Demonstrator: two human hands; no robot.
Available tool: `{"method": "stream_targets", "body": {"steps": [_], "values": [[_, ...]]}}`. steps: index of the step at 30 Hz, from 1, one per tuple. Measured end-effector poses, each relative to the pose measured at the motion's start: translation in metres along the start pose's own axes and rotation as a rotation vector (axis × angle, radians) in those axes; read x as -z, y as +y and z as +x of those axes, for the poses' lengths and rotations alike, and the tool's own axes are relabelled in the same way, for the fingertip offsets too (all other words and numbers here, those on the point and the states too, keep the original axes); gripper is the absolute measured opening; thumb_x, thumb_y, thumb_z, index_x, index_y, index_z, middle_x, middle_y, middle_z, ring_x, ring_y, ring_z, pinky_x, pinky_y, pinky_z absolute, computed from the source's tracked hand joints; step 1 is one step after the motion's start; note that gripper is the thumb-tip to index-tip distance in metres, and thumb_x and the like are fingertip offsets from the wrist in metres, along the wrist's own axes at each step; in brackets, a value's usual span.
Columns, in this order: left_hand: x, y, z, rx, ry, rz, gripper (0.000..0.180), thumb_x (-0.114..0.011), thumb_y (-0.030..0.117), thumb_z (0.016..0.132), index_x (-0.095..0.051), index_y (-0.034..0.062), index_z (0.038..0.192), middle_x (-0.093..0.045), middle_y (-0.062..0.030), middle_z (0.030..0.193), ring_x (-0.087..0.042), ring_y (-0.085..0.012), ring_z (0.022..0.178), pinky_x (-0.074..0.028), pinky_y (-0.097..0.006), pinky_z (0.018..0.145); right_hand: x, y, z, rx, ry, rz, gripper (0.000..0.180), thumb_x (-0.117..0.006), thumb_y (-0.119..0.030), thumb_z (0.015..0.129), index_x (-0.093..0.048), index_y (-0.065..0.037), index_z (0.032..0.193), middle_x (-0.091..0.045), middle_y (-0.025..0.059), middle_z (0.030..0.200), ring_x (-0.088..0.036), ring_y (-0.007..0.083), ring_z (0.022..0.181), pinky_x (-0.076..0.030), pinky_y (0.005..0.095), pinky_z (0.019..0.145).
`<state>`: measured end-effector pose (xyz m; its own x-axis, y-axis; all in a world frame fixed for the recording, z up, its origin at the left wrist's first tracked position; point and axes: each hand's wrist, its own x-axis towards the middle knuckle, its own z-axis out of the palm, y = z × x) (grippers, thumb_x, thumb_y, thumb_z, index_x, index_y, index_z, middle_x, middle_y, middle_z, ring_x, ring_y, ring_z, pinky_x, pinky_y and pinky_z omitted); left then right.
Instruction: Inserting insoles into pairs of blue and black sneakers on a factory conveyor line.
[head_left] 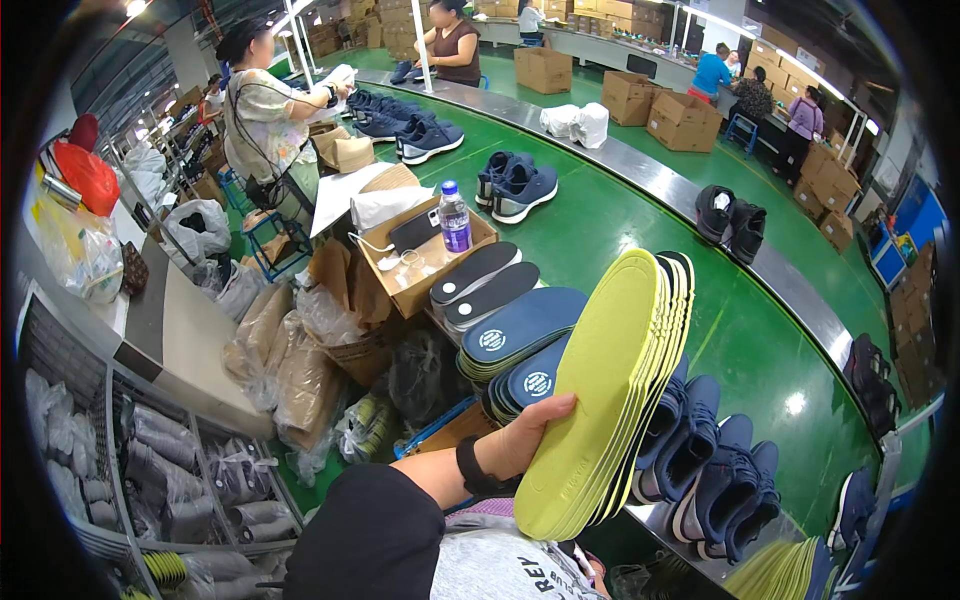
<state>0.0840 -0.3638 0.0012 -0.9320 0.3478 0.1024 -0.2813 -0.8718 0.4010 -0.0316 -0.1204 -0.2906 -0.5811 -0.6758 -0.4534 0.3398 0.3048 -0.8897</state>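
Note:
My left hand [525, 437], with a black band on the wrist, is closed around a thick stack of yellow-green insoles [590, 390] held upright in front of me. Dark edges show among the layers on the stack's right side. Just beyond the hand lie piles of navy insoles [515, 325] with white round prints, and black insoles [492, 292] with white dots. Navy sneakers [680, 440] stand in a row to the right of the held stack. At the lower right edge, more yellow-green insoles [775, 572] appear blurred. My right hand does not show.
A cardboard box [425, 270] holds a phone, cable and purple-labelled bottle [454, 218]. Navy sneakers [522, 190] and black shoes [730, 222] stand along the green line with its metal edge. Wire racks [190, 470] of bagged items are at left. A co-worker [265, 120] stands far left.

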Motion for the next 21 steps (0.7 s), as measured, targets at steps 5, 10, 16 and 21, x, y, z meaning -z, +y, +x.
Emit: {"method": "stream_targets", "body": {"steps": [5,10,16,21], "values": [[-0.001,-0.002,0.002,-0.004,0.042,-0.003,0.055,-0.049,0.038,0.08,-0.039,0.0046,0.123,-0.052,-0.0114,0.114,-0.054,-0.0204,0.098,-0.041,-0.033,0.087,0.01,0.0,0.003,0.045,0.035,-0.049,0.044,-0.048,-0.043,0.082,-0.06,-0.003,0.097,-0.06,0.0087,0.092,-0.054,0.0176,0.083,-0.043,0.0301,0.075],[-0.004,-0.002,0.002,0.021,0.043,0.002,0.054,-0.048,0.038,0.08,-0.039,0.0049,0.122,-0.052,-0.0109,0.113,-0.054,-0.0198,0.097,-0.041,-0.033,0.086,0.019,-0.005,0.006,0.085,0.05,-0.114,0.043,-0.048,-0.042,0.082,-0.06,-0.004,0.097,-0.06,0.0097,0.093,-0.054,0.0188,0.083,-0.043,0.0306,0.075],[-0.005,0.0,0.003,0.052,0.091,0.039,0.054,-0.048,0.038,0.081,-0.038,0.0055,0.123,-0.052,-0.0102,0.113,-0.054,-0.0193,0.097,-0.041,-0.033,0.086,0.035,-0.02,0.019,0.151,0.068,-0.194,0.043,-0.047,-0.042,0.082,-0.06,-0.004,0.097,-0.06,0.011,0.094,-0.055,0.0201,0.084,-0.043,0.0312,0.076],[-0.005,0.003,0.01,0.063,0.127,0.087,0.054,-0.047,0.038,0.081,-0.038,0.0059,0.123,-0.051,-0.0102,0.114,-0.054,-0.0193,0.098,-0.041,-0.033,0.087,0.045,-0.031,0.03,0.206,0.094,-0.241,0.043,-0.047,-0.042,0.082,-0.06,-0.004,0.097,-0.059,0.012,0.095,-0.055,0.0213,0.085,-0.043,0.0317,0.076]]}}
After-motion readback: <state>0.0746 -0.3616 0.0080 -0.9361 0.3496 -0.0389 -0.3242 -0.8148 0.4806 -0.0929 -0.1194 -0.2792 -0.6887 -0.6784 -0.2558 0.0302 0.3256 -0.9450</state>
